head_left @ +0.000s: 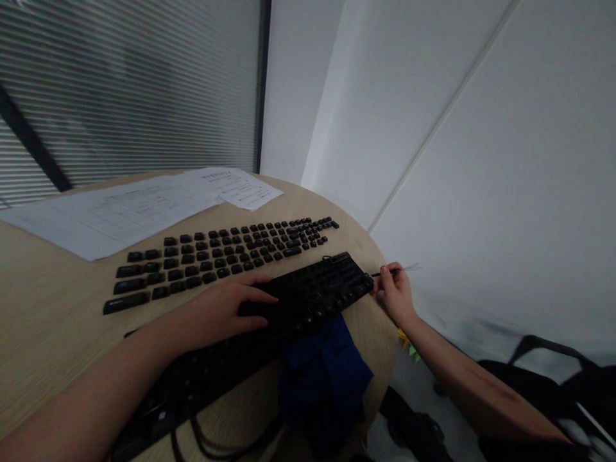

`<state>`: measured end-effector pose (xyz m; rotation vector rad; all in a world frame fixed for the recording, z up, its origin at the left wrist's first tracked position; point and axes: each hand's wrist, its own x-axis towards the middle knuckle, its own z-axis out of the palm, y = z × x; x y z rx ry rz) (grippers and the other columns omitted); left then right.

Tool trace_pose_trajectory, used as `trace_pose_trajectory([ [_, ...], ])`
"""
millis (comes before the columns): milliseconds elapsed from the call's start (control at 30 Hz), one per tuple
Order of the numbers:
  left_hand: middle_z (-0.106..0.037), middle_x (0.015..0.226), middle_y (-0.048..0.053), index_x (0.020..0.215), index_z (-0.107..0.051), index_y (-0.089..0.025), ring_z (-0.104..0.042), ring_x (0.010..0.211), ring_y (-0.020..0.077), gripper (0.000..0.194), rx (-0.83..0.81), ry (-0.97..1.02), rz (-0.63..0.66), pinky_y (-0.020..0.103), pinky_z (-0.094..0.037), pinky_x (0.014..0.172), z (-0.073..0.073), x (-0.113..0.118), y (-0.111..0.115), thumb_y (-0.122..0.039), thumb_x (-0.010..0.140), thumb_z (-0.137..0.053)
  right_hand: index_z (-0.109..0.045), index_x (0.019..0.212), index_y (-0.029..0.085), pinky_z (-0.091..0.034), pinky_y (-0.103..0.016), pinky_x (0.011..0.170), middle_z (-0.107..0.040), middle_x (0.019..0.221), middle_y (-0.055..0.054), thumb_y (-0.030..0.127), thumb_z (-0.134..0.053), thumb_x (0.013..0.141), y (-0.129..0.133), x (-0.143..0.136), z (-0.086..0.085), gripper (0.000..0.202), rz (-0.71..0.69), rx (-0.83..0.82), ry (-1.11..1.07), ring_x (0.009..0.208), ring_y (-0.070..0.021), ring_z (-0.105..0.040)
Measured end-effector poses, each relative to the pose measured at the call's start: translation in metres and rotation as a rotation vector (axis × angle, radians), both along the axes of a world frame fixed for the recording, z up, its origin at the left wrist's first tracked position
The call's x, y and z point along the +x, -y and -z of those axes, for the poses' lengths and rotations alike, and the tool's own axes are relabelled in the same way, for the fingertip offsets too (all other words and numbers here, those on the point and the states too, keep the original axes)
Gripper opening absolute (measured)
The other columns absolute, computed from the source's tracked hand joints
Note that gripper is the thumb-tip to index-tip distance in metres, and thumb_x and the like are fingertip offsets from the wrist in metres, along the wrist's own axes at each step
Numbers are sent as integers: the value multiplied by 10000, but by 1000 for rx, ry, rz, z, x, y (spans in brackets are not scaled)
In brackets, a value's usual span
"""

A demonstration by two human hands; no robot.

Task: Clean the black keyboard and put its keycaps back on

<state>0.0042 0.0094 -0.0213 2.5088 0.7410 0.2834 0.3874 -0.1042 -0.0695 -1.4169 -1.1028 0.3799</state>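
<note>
A black keyboard lies slantwise across the round table, many of its keycaps off toward the far end. My left hand rests on top of it, fingers apart and lying flat, holding nothing. Past the keyboard's right end, my right hand is closed on a slim dark keycap puller with thin wires sticking out to the right. The puller's other tip points at the keyboard's edge, where a small dark piece shows; whether it grips that piece is too dim to tell. Loose black keycaps stand in rows behind the keyboard.
Printed paper sheets lie at the back left of the wooden table. A blue cloth is bunched against the keyboard's near side. A black cable curls in front. A white wall rises at the right, with a black bag-like object below.
</note>
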Motion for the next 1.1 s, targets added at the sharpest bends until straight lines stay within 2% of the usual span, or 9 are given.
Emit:
trace_pose_trajectory([
  [267, -563, 1517, 13, 1185, -771, -362, -573, 1341, 323, 363, 0, 11, 2, 463, -414, 1174, 0, 0, 0, -419, 831, -721, -434, 878, 262, -387, -259, 418, -539, 444, 83, 714, -611, 850, -6, 10, -22, 486, -32, -208, 37, 375, -139, -479],
  [533, -562, 1517, 8, 1199, -761, -376, -570, 1344, 314, 368, -11, 15, 11, 469, -411, 1174, 0, -1, -1, -416, 836, -718, -454, 813, 243, -413, -256, 425, -479, 479, 98, 775, -704, 727, -9, 22, -33, 594, -114, -319, -86, 410, -134, -521],
  [933, -566, 1516, 16, 1185, -769, -373, -576, 1336, 322, 372, -13, 17, 7, 477, -425, 1163, 2, 0, -3, -471, 830, -716, -454, 826, 243, -376, -258, 454, -462, 499, 109, 764, -746, 694, -8, 22, -27, 612, -123, -307, -222, 420, -131, -528],
  [1100, -571, 1511, 3, 1186, -768, -382, -581, 1329, 316, 372, -4, 22, 5, 464, -431, 1159, 3, -1, -4, -461, 826, -721, -439, 795, 247, -402, -274, 466, -463, 508, 99, 752, -750, 696, -7, 21, -29, 601, -171, -315, -312, 437, -130, -509],
])
